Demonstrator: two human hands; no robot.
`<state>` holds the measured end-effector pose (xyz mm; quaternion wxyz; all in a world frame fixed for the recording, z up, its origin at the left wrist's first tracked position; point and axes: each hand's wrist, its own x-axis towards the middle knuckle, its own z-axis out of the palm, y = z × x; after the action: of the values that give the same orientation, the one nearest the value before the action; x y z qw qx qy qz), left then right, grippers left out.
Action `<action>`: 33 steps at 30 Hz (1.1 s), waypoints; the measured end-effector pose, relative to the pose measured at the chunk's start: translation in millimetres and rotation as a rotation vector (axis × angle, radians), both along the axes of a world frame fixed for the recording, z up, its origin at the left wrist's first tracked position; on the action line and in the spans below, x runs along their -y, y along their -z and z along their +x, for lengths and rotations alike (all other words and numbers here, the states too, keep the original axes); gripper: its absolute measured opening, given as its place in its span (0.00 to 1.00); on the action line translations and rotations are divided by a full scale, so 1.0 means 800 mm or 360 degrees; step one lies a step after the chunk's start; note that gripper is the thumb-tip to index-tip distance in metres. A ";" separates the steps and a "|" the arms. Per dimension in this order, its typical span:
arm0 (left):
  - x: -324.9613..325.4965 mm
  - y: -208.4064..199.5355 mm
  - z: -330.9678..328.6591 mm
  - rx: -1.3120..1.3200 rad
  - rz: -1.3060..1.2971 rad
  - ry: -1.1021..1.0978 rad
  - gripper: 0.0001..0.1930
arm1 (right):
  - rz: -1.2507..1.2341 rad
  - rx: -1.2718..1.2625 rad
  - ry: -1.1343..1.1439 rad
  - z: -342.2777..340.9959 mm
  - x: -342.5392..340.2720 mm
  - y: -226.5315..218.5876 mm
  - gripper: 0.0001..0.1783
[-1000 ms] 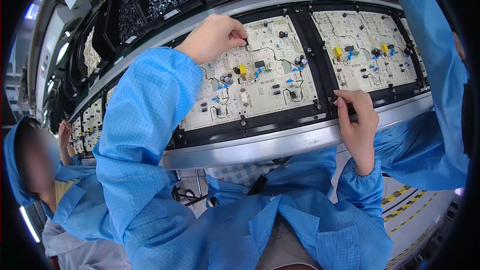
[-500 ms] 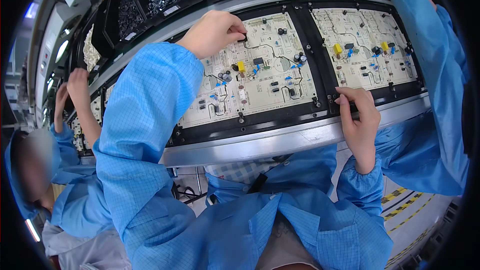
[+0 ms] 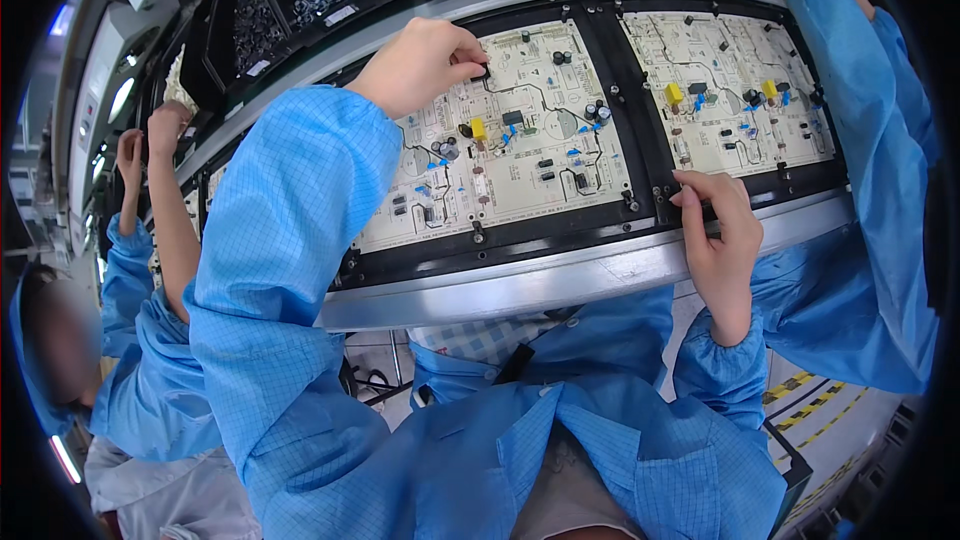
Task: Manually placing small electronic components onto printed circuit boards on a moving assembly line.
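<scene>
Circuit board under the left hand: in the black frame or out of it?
In: the circuit board lies flat, with the black frame along its right and lower edges. The left hand hides part of the board.

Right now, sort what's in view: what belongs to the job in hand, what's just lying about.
Seemingly in the job:
left hand pinching a small black part
circuit board beneath it
right hand, at the black frame

Apparently just about:
neighbouring board
bin of dark parts, possibly supply
striped floor tape

I hold the left arm (image 3: 285, 210) bent and forward, the left hand (image 3: 420, 62) pinched; the right hand (image 3: 724, 225) sits lower, fingers (image 3: 712, 188) curled.
</scene>
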<state>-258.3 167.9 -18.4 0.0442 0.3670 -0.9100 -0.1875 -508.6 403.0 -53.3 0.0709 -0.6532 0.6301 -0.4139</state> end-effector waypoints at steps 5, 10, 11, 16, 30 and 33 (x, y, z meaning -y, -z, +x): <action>-0.011 0.002 0.003 -0.0064 -0.0032 -0.0026 0.11 | -0.0034 0.0024 -0.0016 -0.001 -0.003 0.000 0.09; -0.018 0.003 0.001 -0.0017 -0.0105 0.0051 0.11 | -0.0051 0.0024 -0.0030 -0.003 -0.005 0.001 0.09; -0.018 0.003 0.000 -0.0008 -0.0130 0.0046 0.11 | -0.0049 0.0016 -0.0025 -0.004 -0.004 0.001 0.09; -0.011 0.003 -0.001 -0.0023 -0.0044 0.0042 0.12 | -0.0083 -0.0043 -0.0030 -0.006 0.000 -0.001 0.10; -0.006 -0.041 0.027 -0.0040 -0.0341 0.0071 0.14 | -0.0097 0.0094 0.0113 -0.010 -0.010 0.024 0.10; 0.015 -0.100 0.064 -0.0356 -0.0765 -0.0341 0.18 | -0.0170 0.0083 0.0171 -0.015 -0.008 0.027 0.12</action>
<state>-207.4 155.8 61.3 0.2496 0.4170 -0.8740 0.0001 -520.9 409.8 -74.6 0.0300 -0.6104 0.6392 -0.4669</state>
